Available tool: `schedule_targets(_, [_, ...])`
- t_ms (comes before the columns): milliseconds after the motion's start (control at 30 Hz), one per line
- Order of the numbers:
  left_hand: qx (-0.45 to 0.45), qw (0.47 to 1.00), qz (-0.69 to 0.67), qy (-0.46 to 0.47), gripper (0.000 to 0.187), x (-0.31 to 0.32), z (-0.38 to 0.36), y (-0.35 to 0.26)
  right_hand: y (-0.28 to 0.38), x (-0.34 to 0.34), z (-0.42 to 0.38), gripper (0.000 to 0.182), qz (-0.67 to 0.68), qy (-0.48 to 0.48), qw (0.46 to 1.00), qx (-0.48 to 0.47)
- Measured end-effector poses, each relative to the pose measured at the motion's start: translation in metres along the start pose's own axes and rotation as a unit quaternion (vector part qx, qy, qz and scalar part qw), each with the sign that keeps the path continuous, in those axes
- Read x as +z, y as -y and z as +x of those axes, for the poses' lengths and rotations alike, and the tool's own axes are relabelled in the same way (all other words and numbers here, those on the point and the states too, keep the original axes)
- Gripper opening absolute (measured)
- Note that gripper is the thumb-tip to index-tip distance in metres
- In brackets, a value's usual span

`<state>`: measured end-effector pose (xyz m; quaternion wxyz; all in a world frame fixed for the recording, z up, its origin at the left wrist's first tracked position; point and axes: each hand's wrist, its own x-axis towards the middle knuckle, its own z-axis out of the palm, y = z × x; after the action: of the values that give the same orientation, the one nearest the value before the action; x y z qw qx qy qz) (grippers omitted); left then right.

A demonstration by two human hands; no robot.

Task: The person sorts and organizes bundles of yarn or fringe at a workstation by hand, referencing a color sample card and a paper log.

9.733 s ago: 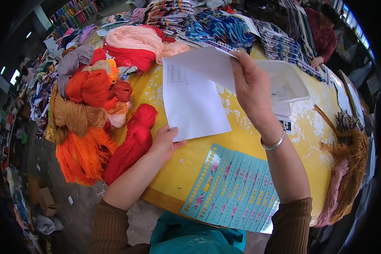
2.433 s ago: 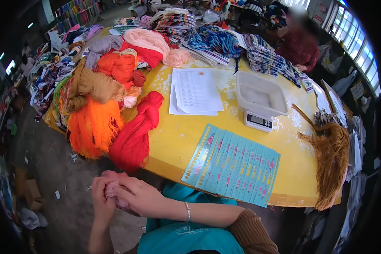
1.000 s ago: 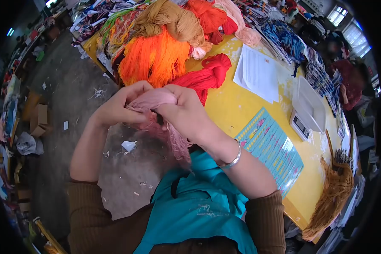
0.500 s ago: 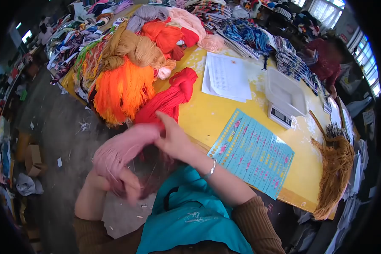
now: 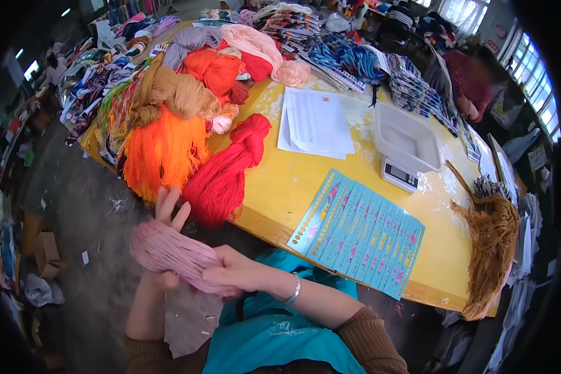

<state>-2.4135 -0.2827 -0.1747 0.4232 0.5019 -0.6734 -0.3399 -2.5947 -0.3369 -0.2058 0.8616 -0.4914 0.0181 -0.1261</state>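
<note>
A dusty-pink skein of thread [image 5: 177,254] is stretched in front of me, off the table's near-left edge. My left hand [image 5: 162,274] is behind and under its left part; its fingers stick up above the strands and its thumb side shows below. At the other end, my right hand [image 5: 240,269] grips the skein with thumb and fingers closed round it. Just beyond my left fingertips, a red skein [image 5: 221,181], knotted at its top, lies on the table edge, touched by neither hand.
On the yellow table [image 5: 271,209] lie blue-green printed cards [image 5: 361,234], white papers [image 5: 315,121], and a scale with a clear tray [image 5: 400,174]. Orange thread [image 5: 165,149] and other skeins are heaped at left. Brown thread [image 5: 495,249] hangs at right. A person [image 5: 470,81] is at the far right.
The pink skein has come away from the red one and is now straighter between my hands. My right hand has moved down from the red skein onto the pink skein's end.
</note>
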Motion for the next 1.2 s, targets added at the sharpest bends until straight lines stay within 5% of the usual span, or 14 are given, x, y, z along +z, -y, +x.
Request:
schedule_targets(67, [-0.261, 0.934, -0.220, 0.106, 0.110, 0.020, -0.028, 0.036, -0.005, -0.002, 0.001, 0.040, 0.046, -0.072, 0.995, -0.055])
schedule_targets(133, [-0.381, 0.854, -0.320, 0.156, 0.120, 0.034, -0.033, 0.056, 0.005, -0.005, -0.001, 0.036, -0.003, -0.080, 0.997, -0.014])
schedule_targets(167, [-0.182, 0.939, -0.223, 0.190, 0.113, 0.041, -0.032, 0.060, 0.011, -0.006, -0.003, 0.033, -0.052, -0.086, 0.995, 0.030])
schedule_targets(200, [-0.147, 0.943, -0.251, 0.160, 0.105, 0.041, -0.032, 0.068, 0.015, -0.005, -0.005, 0.027, -0.132, -0.096, 0.981, 0.105])
schedule_targets(233, [-0.111, 0.945, -0.277, 0.130, 0.098, 0.041, -0.032, 0.075, -0.001, -0.003, -0.007, 0.027, -0.188, -0.118, 0.975, -0.007])
schedule_targets(267, [-0.073, 0.945, -0.302, 0.103, 0.091, 0.041, -0.026, 0.071, -0.010, 0.004, -0.007, 0.027, -0.240, -0.138, 0.953, -0.119])
schedule_targets(300, [0.044, 0.852, -0.521, 0.016, 0.088, 0.042, -0.013, 0.063, -0.009, 0.002, -0.016, 0.030, -0.252, -0.136, 0.957, -0.042])
schedule_targets(367, [-0.131, 0.830, -0.535, -0.092, 0.085, 0.040, 0.008, 0.029, -0.011, 0.000, -0.025, 0.032, -0.335, -0.183, 0.924, 0.016])
schedule_targets(400, [-0.125, 0.847, -0.508, -0.090, 0.069, 0.043, 0.010, 0.031, -0.013, 0.000, -0.030, 0.035, -0.415, -0.226, 0.878, 0.073])
schedule_targets(467, [-0.203, 0.843, -0.496, -0.047, 0.064, 0.042, 0.026, 0.004, -0.028, -0.017, -0.046, 0.038, -0.482, -0.257, 0.833, -0.085])
schedule_targets(567, [-0.163, 0.775, -0.609, -0.046, 0.062, 0.053, 0.040, -0.001, -0.023, -0.025, -0.075, 0.022, -0.338, -0.495, 0.795, -0.092])
schedule_targets(633, [-0.151, 0.757, -0.636, -0.011, 0.061, 0.065, 0.051, -0.007, -0.013, -0.033, -0.093, 0.010, -0.249, -0.556, 0.778, -0.152])
schedule_targets(1033, [-0.160, 0.785, -0.576, 0.159, 0.058, 0.148, 0.055, -0.018, 0.017, -0.007, -0.137, 0.006, -0.185, -0.522, 0.825, -0.115])
schedule_targets(1200, [-0.210, 0.764, -0.602, 0.095, 0.044, 0.166, 0.051, -0.018, 0.008, -0.017, -0.157, 0.004, 0.053, -0.530, 0.824, -0.194])
